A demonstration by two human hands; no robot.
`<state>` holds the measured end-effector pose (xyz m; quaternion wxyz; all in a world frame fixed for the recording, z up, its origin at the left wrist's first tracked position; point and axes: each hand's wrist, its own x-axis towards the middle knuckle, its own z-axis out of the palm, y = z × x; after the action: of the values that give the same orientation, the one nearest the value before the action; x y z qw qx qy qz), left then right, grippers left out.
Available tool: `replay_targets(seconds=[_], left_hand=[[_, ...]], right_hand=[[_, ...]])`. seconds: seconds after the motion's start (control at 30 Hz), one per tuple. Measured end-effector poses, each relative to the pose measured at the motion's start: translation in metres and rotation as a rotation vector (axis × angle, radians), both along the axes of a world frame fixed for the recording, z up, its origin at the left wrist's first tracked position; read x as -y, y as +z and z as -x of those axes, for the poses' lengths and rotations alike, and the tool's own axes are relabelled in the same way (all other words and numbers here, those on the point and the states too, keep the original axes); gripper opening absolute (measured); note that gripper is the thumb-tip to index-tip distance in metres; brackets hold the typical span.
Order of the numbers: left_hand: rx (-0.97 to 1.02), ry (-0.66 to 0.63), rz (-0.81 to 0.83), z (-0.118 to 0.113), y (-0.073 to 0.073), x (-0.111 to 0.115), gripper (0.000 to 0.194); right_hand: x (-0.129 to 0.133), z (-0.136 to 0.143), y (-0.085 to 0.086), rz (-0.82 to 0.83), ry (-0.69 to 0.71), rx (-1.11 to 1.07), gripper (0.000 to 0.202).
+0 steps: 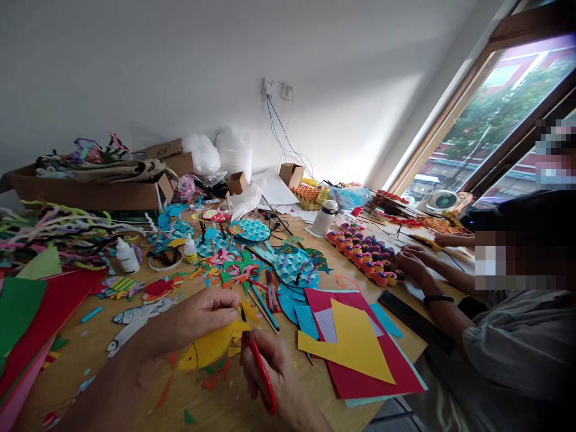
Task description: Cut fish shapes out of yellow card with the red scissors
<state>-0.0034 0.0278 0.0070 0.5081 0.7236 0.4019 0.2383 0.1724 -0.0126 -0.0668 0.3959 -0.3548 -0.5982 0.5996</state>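
A yellow paper fish with a drawn eye and gill line is pinched at its tail end in my left hand, whose fingers are closed. My right hand is wrapped round red-handled scissors. The dark blades are at the fish's tail, beside my left fingertips. Paper scraps lie on the table below the fish. Left of my left hand are grey and white paper fish. To the right, cut yellow paper rests on dark red sheets.
Glue bottles, pens and blue paper fish lie further back. Coloured sheets and pipe cleaners are at the left. On the right, a person handles orange and purple craft pieces near a white bottle.
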Motion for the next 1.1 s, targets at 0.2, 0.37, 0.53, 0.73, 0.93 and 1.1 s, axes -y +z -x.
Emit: replay_targets(seconds=[0.2,0.37,0.53,0.73,0.93,1.1], left_hand=[[-0.020,-0.016,0.007,0.001,-0.001,-0.001,0.023],[-0.014,0.003,0.056,0.002,-0.001,0.000,0.024],[0.013,0.001,0.031,0.002,-0.003,-0.001,0.024],[0.044,0.091,-0.027,-0.006,-0.002,0.001,0.026],[0.035,0.120,-0.045,-0.011,-0.001,0.002,0.025],[0.018,0.115,-0.069,-0.011,-0.001,0.002,0.025]], right_hand=[[-0.001,-0.002,0.002,-0.005,0.008,0.035,0.042],[-0.001,-0.005,-0.002,-0.017,-0.007,0.109,0.041],[-0.001,-0.003,0.001,0.019,0.004,0.069,0.041],[-0.001,0.004,0.010,0.032,-0.019,-0.013,0.049],[0.000,0.003,0.011,0.032,-0.011,-0.013,0.054],[0.000,0.005,0.014,0.048,-0.022,-0.022,0.053]])
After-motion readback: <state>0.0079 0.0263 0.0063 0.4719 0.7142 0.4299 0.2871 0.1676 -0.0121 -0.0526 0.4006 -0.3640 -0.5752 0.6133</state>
